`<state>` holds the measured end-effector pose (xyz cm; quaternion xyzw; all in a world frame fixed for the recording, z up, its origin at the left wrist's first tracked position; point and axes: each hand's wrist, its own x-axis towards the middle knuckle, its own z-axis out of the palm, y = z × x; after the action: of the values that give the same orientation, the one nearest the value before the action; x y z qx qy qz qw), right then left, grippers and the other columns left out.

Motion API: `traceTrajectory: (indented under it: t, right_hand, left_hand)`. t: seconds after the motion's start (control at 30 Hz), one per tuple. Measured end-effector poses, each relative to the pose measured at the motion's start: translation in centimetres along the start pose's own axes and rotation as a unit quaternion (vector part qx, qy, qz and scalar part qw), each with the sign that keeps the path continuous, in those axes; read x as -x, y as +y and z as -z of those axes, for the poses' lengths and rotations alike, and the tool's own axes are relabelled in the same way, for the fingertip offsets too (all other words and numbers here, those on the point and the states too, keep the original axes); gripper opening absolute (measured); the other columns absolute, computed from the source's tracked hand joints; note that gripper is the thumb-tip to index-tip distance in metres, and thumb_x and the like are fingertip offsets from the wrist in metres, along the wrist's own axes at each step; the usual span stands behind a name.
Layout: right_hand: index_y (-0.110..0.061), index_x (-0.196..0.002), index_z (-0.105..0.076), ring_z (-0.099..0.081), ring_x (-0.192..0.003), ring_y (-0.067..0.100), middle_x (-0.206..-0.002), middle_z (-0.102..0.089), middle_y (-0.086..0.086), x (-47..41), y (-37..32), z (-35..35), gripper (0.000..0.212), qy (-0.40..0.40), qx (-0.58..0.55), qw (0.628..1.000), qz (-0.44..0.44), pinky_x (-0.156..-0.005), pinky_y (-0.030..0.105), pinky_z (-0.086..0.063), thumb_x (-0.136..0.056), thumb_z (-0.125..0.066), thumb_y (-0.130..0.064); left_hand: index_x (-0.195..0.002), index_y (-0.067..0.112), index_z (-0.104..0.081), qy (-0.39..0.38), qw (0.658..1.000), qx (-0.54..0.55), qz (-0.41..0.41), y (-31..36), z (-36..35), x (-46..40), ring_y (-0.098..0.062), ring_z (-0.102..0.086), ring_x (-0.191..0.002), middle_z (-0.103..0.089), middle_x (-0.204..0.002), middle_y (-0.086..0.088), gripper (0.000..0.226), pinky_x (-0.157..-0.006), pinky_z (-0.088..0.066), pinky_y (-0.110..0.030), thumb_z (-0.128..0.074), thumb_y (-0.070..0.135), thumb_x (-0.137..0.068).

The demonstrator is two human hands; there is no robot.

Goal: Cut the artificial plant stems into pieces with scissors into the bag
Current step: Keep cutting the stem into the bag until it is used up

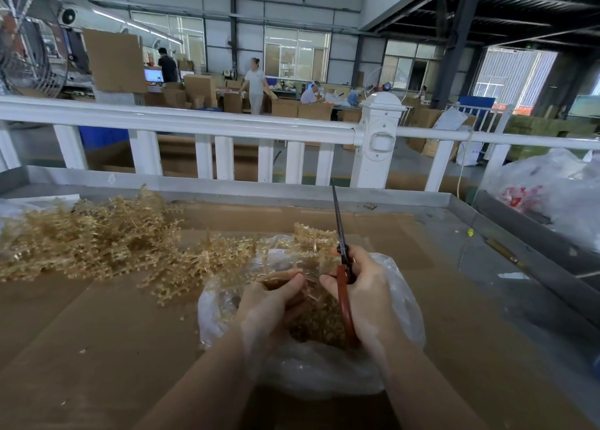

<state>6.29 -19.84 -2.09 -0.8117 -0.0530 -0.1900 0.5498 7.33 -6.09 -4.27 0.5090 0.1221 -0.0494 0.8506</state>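
1. Uncut stock: heap of tan artificial plant stems (pixel 87 234), left of centre frame, lying on the cardboard-covered table (pixel 97 348); a trail of sprigs runs right to the bag's mouth. Draw one sprig at a time so it does not drag the heap.
2. Left hand (pixel 272 299), lower centre: fingers curled round the bag's near rim and a few stems. Best kept behind the cutting line, feeding short lengths forward.
3. Clear plastic bag (pixel 311 364), lower centre, mouth open between the hands, cut tan pieces (pixel 321 325) inside. Every cut should fall above this opening.
4. Red-handled scissors (pixel 342 283), centre right: blades closed together, tips pointing up and away over the bag.
5. Right hand (pixel 363 293): wrapped round the scissor handles. Judged next need: lower the blades toward the held stems, open them, and snip close to the mouth.
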Motion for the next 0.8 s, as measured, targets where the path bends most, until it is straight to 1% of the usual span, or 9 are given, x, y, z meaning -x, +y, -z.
traceTrajectory:
  t: [0.07,0.2,0.33,0.4,0.53,0.6,0.7,0.77,0.8]
  right_hand:
    - [-0.026,-0.108,-0.061,-0.065,-0.086,0.002,-0.087,-0.068,-0.009,0.1,0.0,0.1,0.039,-0.001,-0.004,1.0,-0.003,-0.078,0.015,-0.051,-0.077,-0.075,-0.005]
    - [-0.021,-0.111,-0.063,-0.065,-0.085,0.004,-0.087,-0.069,-0.007,0.4,-0.1,0.0,0.039,-0.012,-0.005,1.0,-0.011,-0.08,0.02,-0.052,-0.077,-0.076,-0.006]
    - [-0.019,-0.114,-0.062,-0.065,-0.09,0.007,-0.092,-0.07,-0.006,0.5,-0.1,-0.4,0.041,-0.024,0.014,0.999,-0.021,-0.086,0.031,-0.053,-0.076,-0.076,-0.008]
    - [-0.021,-0.112,-0.062,-0.065,-0.09,0.007,-0.094,-0.07,-0.007,0.5,0.0,-0.5,0.04,-0.02,0.021,0.999,-0.02,-0.087,0.033,-0.053,-0.076,-0.076,-0.009]
    - [-0.037,-0.097,-0.059,-0.064,-0.086,0.001,-0.088,-0.069,-0.013,0.6,0.2,-0.4,0.04,0.006,0.002,1.0,-0.015,-0.083,0.025,-0.053,-0.075,-0.077,-0.009]
    - [-0.033,-0.102,-0.062,-0.065,-0.087,0.003,-0.088,-0.069,-0.009,0.6,0.3,-0.3,0.039,0.006,-0.016,1.0,-0.017,-0.083,0.024,-0.053,-0.076,-0.077,-0.009]
    - [-0.02,-0.11,-0.063,-0.065,-0.09,0.008,-0.091,-0.07,-0.004,0.8,-0.1,-0.1,0.035,-0.011,-0.026,0.999,-0.017,-0.084,0.026,-0.053,-0.078,-0.076,-0.011]
    - [-0.018,-0.107,-0.064,-0.065,-0.09,0.004,-0.092,-0.07,-0.007,1.1,-0.5,0.3,0.028,-0.019,-0.016,1.0,0.003,-0.085,0.026,-0.053,-0.081,-0.073,-0.013]
    - [-0.019,-0.104,-0.065,-0.063,-0.09,-0.001,-0.09,-0.07,-0.011,1.2,-0.6,0.5,0.023,-0.016,-0.006,1.0,0.018,-0.084,0.022,-0.051,-0.082,-0.072,-0.015]
  left_hand:
    - [-0.083,0.005,-0.07,0.012,0.999,0.034,0.001,0.0,-0.3,0.0,-0.015,-0.07,-0.065,-0.072,-0.068,-0.005,0.003,-0.058,-0.057,-0.027,-0.069,0.002,-0.082]
    - [-0.089,0.001,-0.066,0.032,0.991,0.125,0.025,0.1,-0.5,0.1,-0.014,-0.069,-0.062,-0.071,-0.068,-0.007,0.004,-0.052,-0.057,-0.024,-0.064,0.0,-0.085]
    - [-0.087,0.0,-0.064,0.046,0.987,0.153,0.028,0.1,-0.5,0.4,-0.018,-0.066,-0.071,-0.068,-0.079,-0.013,0.003,-0.056,-0.059,-0.025,-0.063,-0.002,-0.086]
    - [-0.088,0.0,-0.064,0.039,0.986,0.159,0.032,0.1,-0.5,0.5,-0.018,-0.066,-0.07,-0.068,-0.079,-0.013,0.004,-0.057,-0.059,-0.026,-0.062,-0.003,-0.086]
    - [-0.092,-0.002,-0.063,0.0,0.984,0.171,0.041,0.2,-0.1,0.6,-0.019,-0.07,-0.065,-0.071,-0.072,-0.014,0.009,-0.057,-0.059,-0.027,-0.058,-0.005,-0.086]
    - [-0.092,-0.001,-0.063,-0.013,0.984,0.171,0.041,0.2,0.0,0.6,-0.017,-0.071,-0.063,-0.071,-0.07,-0.013,0.009,-0.056,-0.059,-0.028,-0.058,-0.005,-0.086]
    - [-0.091,0.002,-0.066,-0.013,0.987,0.155,0.034,0.3,0.2,0.5,-0.015,-0.071,-0.064,-0.073,-0.072,-0.01,0.01,-0.059,-0.06,-0.029,-0.061,-0.003,-0.084]
    - [-0.09,0.004,-0.067,-0.007,0.99,0.141,0.019,0.5,0.3,0.5,-0.014,-0.071,-0.064,-0.073,-0.073,-0.008,0.011,-0.058,-0.059,-0.027,-0.063,-0.001,-0.082]
    - [-0.09,0.003,-0.067,-0.003,0.99,0.141,0.011,0.7,0.3,0.5,-0.014,-0.071,-0.064,-0.073,-0.073,-0.008,0.011,-0.057,-0.059,-0.026,-0.063,-0.001,-0.082]
